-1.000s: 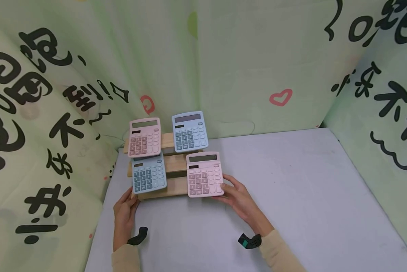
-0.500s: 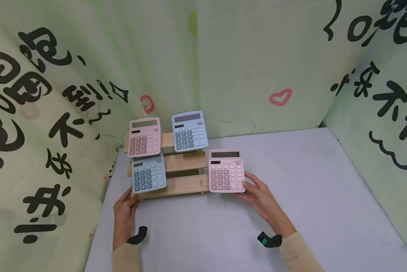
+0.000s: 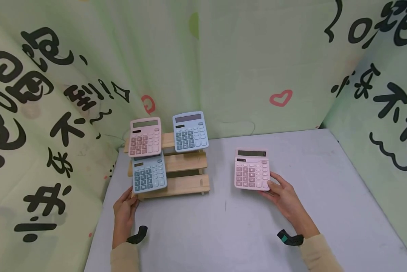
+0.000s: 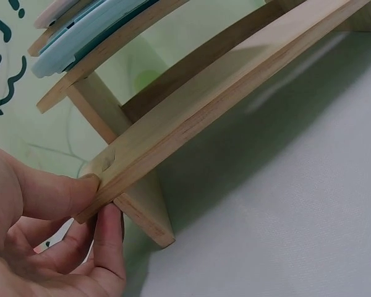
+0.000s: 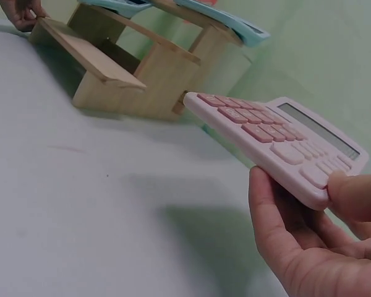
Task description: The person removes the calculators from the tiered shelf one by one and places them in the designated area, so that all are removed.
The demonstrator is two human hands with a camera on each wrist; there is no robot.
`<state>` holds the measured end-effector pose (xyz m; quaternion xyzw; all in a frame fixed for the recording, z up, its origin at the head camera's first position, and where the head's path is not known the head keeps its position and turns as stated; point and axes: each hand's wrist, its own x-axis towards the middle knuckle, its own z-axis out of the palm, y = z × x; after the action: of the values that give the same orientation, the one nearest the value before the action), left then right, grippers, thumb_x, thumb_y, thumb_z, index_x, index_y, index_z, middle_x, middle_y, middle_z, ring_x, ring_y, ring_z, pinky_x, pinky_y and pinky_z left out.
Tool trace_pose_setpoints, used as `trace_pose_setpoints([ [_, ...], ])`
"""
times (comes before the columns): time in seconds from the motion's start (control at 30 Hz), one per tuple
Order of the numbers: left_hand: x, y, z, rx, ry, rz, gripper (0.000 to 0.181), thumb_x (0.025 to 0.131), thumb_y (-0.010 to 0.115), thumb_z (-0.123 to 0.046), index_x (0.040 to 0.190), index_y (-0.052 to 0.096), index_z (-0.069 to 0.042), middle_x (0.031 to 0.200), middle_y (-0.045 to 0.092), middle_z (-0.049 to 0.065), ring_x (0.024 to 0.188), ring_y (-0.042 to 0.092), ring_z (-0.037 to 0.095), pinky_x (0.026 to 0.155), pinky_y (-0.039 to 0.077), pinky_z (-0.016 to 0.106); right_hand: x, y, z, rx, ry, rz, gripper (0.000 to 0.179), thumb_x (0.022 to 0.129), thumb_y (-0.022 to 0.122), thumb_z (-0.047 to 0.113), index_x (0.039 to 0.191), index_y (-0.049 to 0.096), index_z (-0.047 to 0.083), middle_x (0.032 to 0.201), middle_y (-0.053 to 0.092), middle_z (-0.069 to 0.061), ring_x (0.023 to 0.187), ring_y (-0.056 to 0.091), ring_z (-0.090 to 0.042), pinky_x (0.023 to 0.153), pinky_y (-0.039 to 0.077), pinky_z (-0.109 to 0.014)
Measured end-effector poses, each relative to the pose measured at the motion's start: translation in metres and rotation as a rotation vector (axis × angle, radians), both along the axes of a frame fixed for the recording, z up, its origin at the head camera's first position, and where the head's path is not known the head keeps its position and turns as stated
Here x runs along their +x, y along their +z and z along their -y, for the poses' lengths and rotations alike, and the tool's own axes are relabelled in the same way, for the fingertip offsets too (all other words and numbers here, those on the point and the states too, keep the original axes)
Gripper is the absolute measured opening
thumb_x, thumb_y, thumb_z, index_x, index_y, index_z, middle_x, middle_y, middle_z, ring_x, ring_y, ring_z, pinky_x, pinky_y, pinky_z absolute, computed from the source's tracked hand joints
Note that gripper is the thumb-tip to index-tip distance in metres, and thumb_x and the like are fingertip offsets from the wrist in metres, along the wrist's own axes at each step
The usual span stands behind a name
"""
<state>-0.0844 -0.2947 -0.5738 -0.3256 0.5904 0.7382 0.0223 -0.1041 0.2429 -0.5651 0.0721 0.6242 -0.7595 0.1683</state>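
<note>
My right hand (image 3: 286, 196) holds a pink calculator (image 3: 252, 170) by its lower right corner, thumb on top and fingers beneath. In the right wrist view this calculator (image 5: 278, 142) is tilted and raised over the table, casting a shadow. My left hand (image 3: 124, 211) pinches the front left end of a tiered wooden rack (image 3: 186, 185); the left wrist view shows the thumb over the lowest board (image 4: 173, 124) and fingers under it. On the rack lean a second pink calculator (image 3: 144, 138), a light blue calculator (image 3: 190, 132) and a darker blue calculator (image 3: 149, 173).
A white-covered table (image 3: 196, 234) carries the rack at its back left. Pale green curtains (image 3: 237, 68) with black lettering hang behind and along both sides. A wrist strap (image 3: 290, 238) sits on the right wrist, with a similar one (image 3: 138, 235) on the left.
My right hand has carried the pink calculator off the rack's lower right and moved it rightward, uncovering the boards there. My left hand stays on the rack's corner.
</note>
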Motion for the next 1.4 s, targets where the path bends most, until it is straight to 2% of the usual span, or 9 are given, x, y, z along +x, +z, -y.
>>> trace_pose_setpoints([
  [0.2,-0.002,-0.003,0.002,-0.014,0.014,0.021,0.058,0.108,0.047,-0.002,0.164,0.033,-0.011,0.172,0.031,0.007,0.140,0.049,0.014,0.122,0.038,0.032,-0.005,-0.002,-0.027,-0.003,-0.008,0.015,0.070,0.111,0.050,0.028,0.168,0.013,0.009,0.132,0.056,0.016,0.116,0.066,0.001,0.101,0.057,-0.027],
  [0.43,-0.002,-0.007,0.002,-0.012,0.021,-0.001,0.057,0.108,0.047,-0.002,0.163,0.033,-0.009,0.170,0.033,0.010,0.139,0.048,0.014,0.123,0.039,0.032,-0.012,-0.004,-0.057,-0.028,-0.010,0.022,0.072,0.111,0.050,0.026,0.168,0.010,0.009,0.128,0.058,0.020,0.113,0.068,0.002,0.098,0.059,-0.025],
  [0.6,-0.003,-0.007,0.003,0.004,0.025,-0.006,0.061,0.105,0.048,0.004,0.163,0.034,-0.009,0.169,0.036,0.009,0.129,0.055,0.007,0.122,0.040,0.031,-0.017,-0.010,-0.080,-0.126,-0.008,0.023,0.074,0.110,0.052,0.021,0.168,0.008,0.009,0.127,0.062,0.020,0.112,0.070,-0.002,0.096,0.060,-0.028],
  [0.8,-0.004,-0.007,0.003,0.002,0.027,0.000,0.060,0.106,0.047,0.002,0.163,0.035,-0.010,0.169,0.036,0.009,0.128,0.056,0.007,0.122,0.039,0.033,-0.022,-0.015,-0.107,-0.259,0.011,0.092,0.078,0.111,0.049,0.014,0.169,-0.003,0.014,0.125,0.064,0.018,0.111,0.071,-0.007,0.097,0.061,-0.032],
  [0.87,-0.004,-0.006,0.003,0.008,0.030,0.001,0.060,0.106,0.048,0.002,0.163,0.035,-0.010,0.170,0.035,0.009,0.130,0.055,0.008,0.122,0.039,0.032,-0.023,-0.016,-0.116,-0.327,0.018,0.121,0.074,0.111,0.047,0.010,0.169,0.001,0.019,0.124,0.067,0.015,0.112,0.072,-0.010,0.098,0.061,-0.035],
  [0.93,-0.004,-0.006,0.002,0.014,0.033,0.001,0.060,0.106,0.047,0.003,0.163,0.035,-0.010,0.169,0.036,0.009,0.131,0.054,0.010,0.122,0.040,0.031,-0.023,-0.018,-0.125,-0.379,0.027,0.139,0.064,0.112,0.043,0.007,0.167,0.016,0.024,0.123,0.070,0.012,0.112,0.072,-0.012,0.098,0.061,-0.036],
  [1.1,-0.003,-0.007,0.003,0.017,0.037,0.002,0.060,0.106,0.046,0.004,0.163,0.036,-0.011,0.170,0.035,0.007,0.132,0.053,0.011,0.122,0.039,0.030,-0.027,-0.022,-0.146,-0.428,0.063,0.167,0.037,0.112,0.041,0.006,0.140,0.052,0.027,0.124,0.073,0.007,0.113,0.072,-0.016,0.099,0.060,-0.039],
  [1.2,-0.003,-0.007,0.003,0.012,0.038,0.004,0.060,0.106,0.047,0.003,0.163,0.036,-0.011,0.170,0.036,0.007,0.130,0.055,0.009,0.120,0.041,0.029,-0.031,-0.024,-0.158,-0.436,0.100,0.182,0.036,0.113,0.039,0.006,0.131,0.061,0.028,0.124,0.073,0.006,0.114,0.073,-0.017,0.099,0.060,-0.040],
  [1.4,-0.004,-0.008,0.003,0.016,0.032,-0.009,0.060,0.105,0.047,0.004,0.162,0.037,-0.011,0.169,0.037,0.007,0.130,0.055,0.009,0.114,0.046,0.023,-0.041,-0.026,-0.182,-0.521,0.215,0.191,0.047,0.114,0.029,0.004,0.131,0.068,0.025,0.129,0.072,0.002,0.120,0.071,-0.021,0.104,0.058,-0.041],
])
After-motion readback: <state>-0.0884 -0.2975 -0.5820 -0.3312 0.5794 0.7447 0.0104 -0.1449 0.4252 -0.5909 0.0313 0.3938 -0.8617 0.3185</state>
